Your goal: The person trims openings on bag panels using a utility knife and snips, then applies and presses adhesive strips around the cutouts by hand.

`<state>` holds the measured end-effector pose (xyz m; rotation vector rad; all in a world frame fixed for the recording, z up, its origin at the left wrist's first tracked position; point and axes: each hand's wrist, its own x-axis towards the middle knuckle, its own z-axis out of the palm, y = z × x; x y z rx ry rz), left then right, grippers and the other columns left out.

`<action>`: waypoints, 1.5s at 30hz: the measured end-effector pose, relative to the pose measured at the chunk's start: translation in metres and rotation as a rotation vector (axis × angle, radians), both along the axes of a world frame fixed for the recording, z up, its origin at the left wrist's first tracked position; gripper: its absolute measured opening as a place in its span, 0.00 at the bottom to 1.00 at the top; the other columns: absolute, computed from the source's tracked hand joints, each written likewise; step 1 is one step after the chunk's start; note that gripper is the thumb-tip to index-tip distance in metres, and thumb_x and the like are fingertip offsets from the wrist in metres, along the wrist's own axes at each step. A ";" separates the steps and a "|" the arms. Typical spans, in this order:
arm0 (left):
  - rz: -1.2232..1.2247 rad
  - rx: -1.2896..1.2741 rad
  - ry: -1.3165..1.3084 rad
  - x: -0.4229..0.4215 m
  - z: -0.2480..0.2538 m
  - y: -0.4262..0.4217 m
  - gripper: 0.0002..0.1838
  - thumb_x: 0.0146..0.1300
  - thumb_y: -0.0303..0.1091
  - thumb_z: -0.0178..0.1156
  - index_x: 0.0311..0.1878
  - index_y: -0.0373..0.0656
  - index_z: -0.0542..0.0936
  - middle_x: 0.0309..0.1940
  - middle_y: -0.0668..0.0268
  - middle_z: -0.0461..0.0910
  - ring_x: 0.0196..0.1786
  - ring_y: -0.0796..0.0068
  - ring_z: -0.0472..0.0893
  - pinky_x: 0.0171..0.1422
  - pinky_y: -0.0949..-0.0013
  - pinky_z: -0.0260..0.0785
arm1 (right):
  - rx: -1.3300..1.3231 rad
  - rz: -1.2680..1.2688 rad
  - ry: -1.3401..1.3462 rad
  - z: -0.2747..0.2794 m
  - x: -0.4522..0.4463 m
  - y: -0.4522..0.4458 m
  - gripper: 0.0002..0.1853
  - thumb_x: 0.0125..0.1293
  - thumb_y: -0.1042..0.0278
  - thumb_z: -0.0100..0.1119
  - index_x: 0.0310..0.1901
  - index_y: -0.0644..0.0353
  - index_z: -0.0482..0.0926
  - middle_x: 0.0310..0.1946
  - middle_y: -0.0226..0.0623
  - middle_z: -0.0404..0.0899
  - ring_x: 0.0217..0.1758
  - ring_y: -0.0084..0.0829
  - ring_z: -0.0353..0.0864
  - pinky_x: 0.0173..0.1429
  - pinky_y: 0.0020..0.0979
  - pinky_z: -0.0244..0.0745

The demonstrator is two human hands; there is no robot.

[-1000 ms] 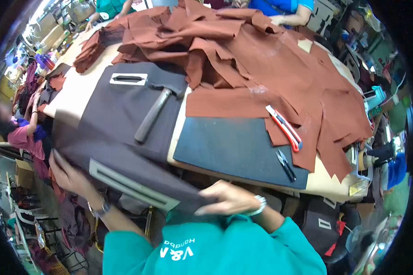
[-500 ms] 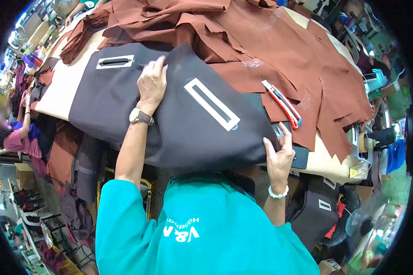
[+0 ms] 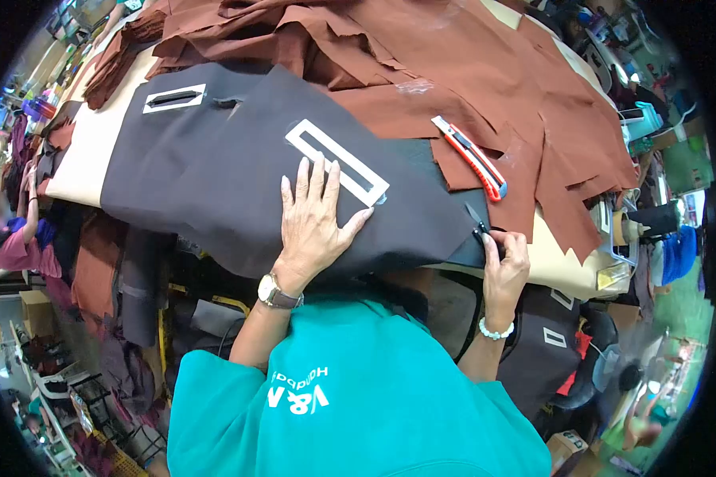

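lying flatter than in the earlier frame, the dark panel (image 3: 398,234) covers part of the tabletop (image 3: 91,163). the left hand (image 3: 314,222), previously near the panel's far edge, now rests palm down on it, fingers spread and gripping nothing, tips at the white frame (image 3: 345,157). the right hand (image 3: 507,262) has moved from the panel's edge; its bent fingers pinch the snips' handles (image 3: 480,230).

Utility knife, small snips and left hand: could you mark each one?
Utility knife (image 3: 471,156): head view, middle of its handle.
Small snips (image 3: 478,226): head view, where blades meet handles.
Left hand (image 3: 313,226): head view, back of the hand.
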<state>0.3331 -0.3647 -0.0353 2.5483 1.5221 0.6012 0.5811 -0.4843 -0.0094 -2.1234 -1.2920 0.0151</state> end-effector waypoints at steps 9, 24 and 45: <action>-0.005 0.014 0.000 0.000 -0.003 -0.002 0.46 0.54 0.62 0.56 0.66 0.35 0.60 0.68 0.49 0.54 0.71 0.50 0.51 0.70 0.41 0.41 | 0.092 -0.025 0.127 -0.005 0.014 0.000 0.08 0.66 0.70 0.51 0.36 0.68 0.72 0.27 0.39 0.73 0.30 0.30 0.71 0.39 0.32 0.67; -0.019 0.016 -0.032 0.016 -0.005 -0.025 0.47 0.55 0.62 0.56 0.66 0.33 0.59 0.67 0.47 0.56 0.71 0.49 0.52 0.69 0.40 0.43 | 0.124 0.165 -0.157 -0.012 -0.031 0.019 0.05 0.60 0.71 0.57 0.30 0.61 0.74 0.31 0.38 0.74 0.36 0.39 0.73 0.41 0.37 0.65; 0.199 0.020 -0.076 -0.007 -0.003 0.011 0.51 0.49 0.65 0.59 0.64 0.29 0.61 0.67 0.49 0.56 0.71 0.51 0.52 0.70 0.40 0.41 | -0.100 0.443 -0.098 0.025 0.033 0.106 0.11 0.61 0.68 0.57 0.40 0.67 0.75 0.32 0.46 0.77 0.36 0.39 0.78 0.42 0.36 0.70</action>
